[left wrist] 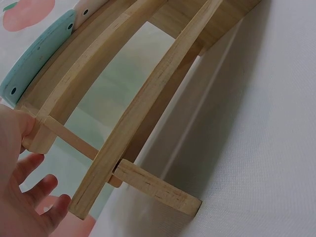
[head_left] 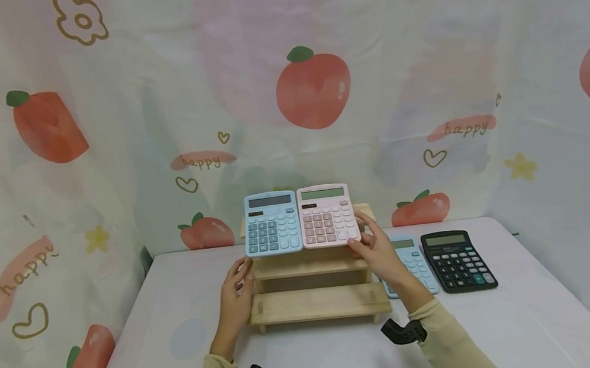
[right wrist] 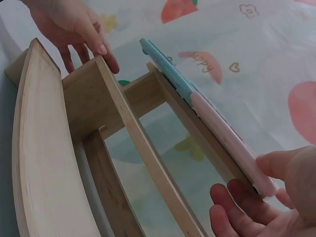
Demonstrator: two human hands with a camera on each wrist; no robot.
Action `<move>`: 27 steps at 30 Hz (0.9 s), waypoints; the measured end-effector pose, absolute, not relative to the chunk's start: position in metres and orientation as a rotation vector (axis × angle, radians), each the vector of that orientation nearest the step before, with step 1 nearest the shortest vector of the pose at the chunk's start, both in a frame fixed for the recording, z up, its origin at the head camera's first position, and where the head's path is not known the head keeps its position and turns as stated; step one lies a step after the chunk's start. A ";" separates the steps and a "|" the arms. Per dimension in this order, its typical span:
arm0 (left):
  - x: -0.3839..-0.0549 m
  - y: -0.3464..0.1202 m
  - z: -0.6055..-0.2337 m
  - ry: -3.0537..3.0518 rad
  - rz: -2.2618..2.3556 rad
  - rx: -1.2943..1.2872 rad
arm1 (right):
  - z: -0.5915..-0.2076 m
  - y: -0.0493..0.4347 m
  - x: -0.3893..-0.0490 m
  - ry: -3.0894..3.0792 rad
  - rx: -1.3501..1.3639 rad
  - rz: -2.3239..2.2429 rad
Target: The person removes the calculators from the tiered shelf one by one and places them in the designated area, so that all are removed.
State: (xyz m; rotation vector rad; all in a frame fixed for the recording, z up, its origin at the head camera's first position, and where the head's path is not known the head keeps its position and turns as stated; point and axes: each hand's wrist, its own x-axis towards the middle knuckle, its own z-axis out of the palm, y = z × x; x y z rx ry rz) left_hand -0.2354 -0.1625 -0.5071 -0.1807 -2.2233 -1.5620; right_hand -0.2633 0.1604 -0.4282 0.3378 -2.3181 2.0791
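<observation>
A light blue calculator (head_left: 271,225) and a pink calculator (head_left: 327,216) lean side by side on the upper part of a stepped wooden shelf (head_left: 318,304). My right hand (head_left: 380,256) holds the pink calculator at its lower right corner, thumb on the front. In the right wrist view, the right fingers (right wrist: 247,207) curl near the pink calculator's (right wrist: 229,143) lower end. At the shelf's left side, my left hand (head_left: 235,298) pinches the end of the middle step, just below the light blue calculator. Its other fingers (left wrist: 37,190) hang loosely beside the wood.
To the right of the shelf, another light blue calculator (head_left: 416,270) lies on the white table (head_left: 195,362), partly hidden by the right hand. A black calculator (head_left: 458,263) is beside it. A fruit-patterned curtain (head_left: 373,110) surrounds the table's back and sides.
</observation>
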 end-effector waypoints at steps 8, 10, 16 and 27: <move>-0.235 -0.162 -0.506 -2.244 -1.541 -0.169 | -0.427 0.162 -0.265 -2.259 0.348 2.214; -0.235 -0.162 -0.506 -2.247 -1.535 -0.170 | -0.427 0.163 -0.265 -2.249 0.333 2.242; -0.235 -0.161 -0.505 -2.240 -1.540 -0.179 | -0.425 0.164 -0.263 -2.243 0.326 2.276; -0.235 -0.163 -0.506 -2.240 -1.534 -0.180 | -0.425 0.166 -0.264 -2.222 0.257 2.357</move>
